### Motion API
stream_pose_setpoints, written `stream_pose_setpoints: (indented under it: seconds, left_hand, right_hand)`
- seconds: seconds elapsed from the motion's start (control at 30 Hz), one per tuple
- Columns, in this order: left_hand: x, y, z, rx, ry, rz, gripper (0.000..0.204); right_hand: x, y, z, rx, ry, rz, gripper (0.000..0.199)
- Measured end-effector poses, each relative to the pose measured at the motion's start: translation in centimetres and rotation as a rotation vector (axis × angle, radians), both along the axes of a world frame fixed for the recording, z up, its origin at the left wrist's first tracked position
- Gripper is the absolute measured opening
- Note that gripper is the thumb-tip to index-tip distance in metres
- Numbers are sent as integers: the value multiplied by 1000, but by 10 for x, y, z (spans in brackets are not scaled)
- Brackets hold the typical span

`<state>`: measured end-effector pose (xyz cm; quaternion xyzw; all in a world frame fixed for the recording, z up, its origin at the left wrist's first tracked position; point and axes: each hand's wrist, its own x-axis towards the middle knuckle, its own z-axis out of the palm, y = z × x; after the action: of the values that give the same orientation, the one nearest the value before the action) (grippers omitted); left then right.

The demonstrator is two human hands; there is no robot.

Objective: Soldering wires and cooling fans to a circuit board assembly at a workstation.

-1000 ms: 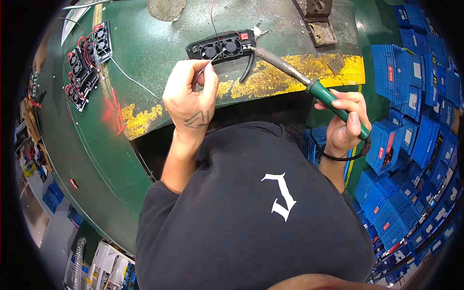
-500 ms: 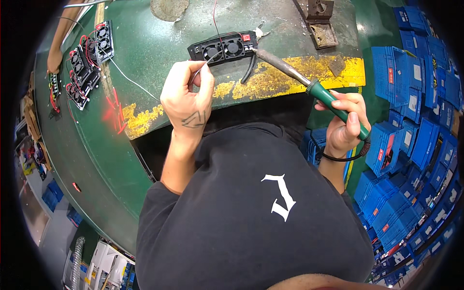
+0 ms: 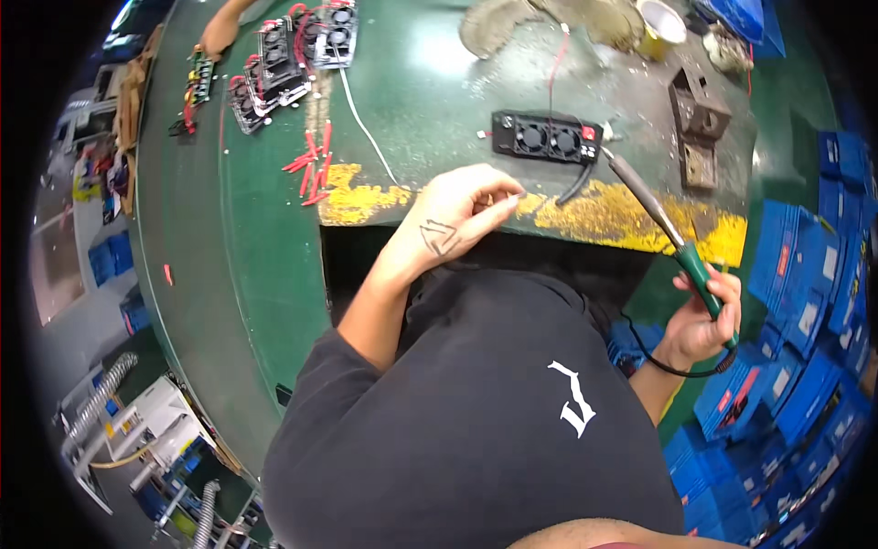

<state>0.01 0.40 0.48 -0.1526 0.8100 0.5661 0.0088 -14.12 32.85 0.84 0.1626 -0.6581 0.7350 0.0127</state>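
Observation:
My right hand (image 3: 704, 325) is wrapped round the green handle of a soldering iron (image 3: 649, 197). The iron's tip is close to the right end of a black twin-fan unit (image 3: 547, 137), near its red switch; whether they touch I cannot tell. A black cable stub (image 3: 574, 186) and a thin red wire (image 3: 554, 78) come off the unit. Nearer me and left of the unit, my left hand (image 3: 462, 212) hovers by the bench edge. Its thumb and fingers are drawn together, and anything between them is too small to see.
Several fan units (image 3: 279, 59) with red wires lie at the far left, near another person's hand (image 3: 219, 37). Red tubing pieces (image 3: 315, 165) lie by the bench edge. A rusty metal stand (image 3: 700, 119) is at the right, with blue bins (image 3: 796, 261) beyond.
The view has swung left, shifting the bench rightward in the picture. My left hand has drawn back from the fan unit. The soldering iron's tip has come slightly away from the unit's end.

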Motion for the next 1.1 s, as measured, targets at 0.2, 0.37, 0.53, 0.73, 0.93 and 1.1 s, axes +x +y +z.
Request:
stream_pose_setpoints:
  seconds: [0.2, 0.37, 0.53, 0.73, 0.93, 1.1]
  left_hand:
    - [6, -25, -9, 549, -24, -6, 25]
    - [8, -39, -23, 106, 92, 237, 24]
    - [35, -75, -24, -50, 185, 457, 20]
    - [63, -138, -43, -1314, -315, 637, 22]
    - [60, -149, -51, -1334, -71, 644, 14]
    - [16, -107, -24, -519, 111, 891, 13]
  right_hand:
    - [-8, 4, -6, -132, -106, -37, 41]
    - [-12, 4, -7, -161, -120, -65, 42]
    - [-14, 9, -7, -188, -139, -80, 42]
    - [-14, 16, -10, -204, -129, -96, 41]
    - [-9, 23, -11, -223, -158, -145, 36]
    - [-9, 20, -8, -215, -165, -131, 43]
